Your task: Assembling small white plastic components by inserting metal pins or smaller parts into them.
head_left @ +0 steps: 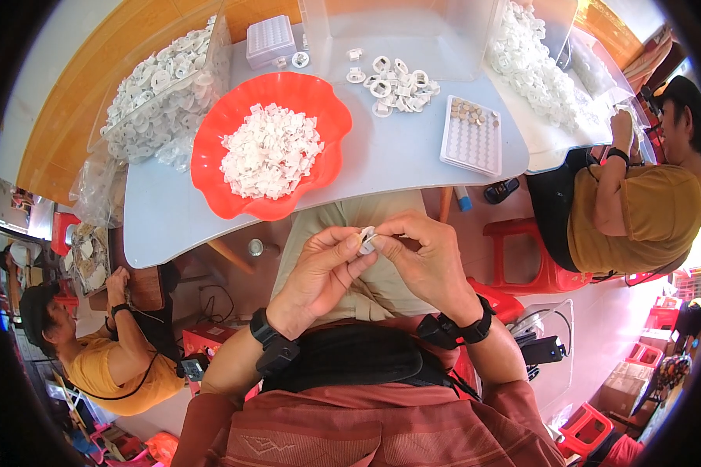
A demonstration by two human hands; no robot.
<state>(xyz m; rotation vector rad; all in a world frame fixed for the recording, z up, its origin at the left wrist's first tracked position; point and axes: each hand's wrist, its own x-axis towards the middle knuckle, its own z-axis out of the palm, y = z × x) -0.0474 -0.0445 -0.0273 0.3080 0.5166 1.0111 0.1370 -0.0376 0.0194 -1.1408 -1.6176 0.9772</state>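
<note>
Just past the table's near edge, over my lap, my left hand pinches a small white round plastic part between thumb and fingers. A dark opening shows in the part. My right hand grips the same part from the other side with thumb and forefinger, covering some of it. Beyond my hands, a red scalloped bowl holds a heap of small white plastic pieces. A loose pile of similar white round parts lies farther back on the light blue table.
A white tray with several small brownish discs lies at the right. Clear bins of white parts flank the table. Stacked trays stand at the back. People in yellow shirts work at left and right. A red stool stands nearby.
</note>
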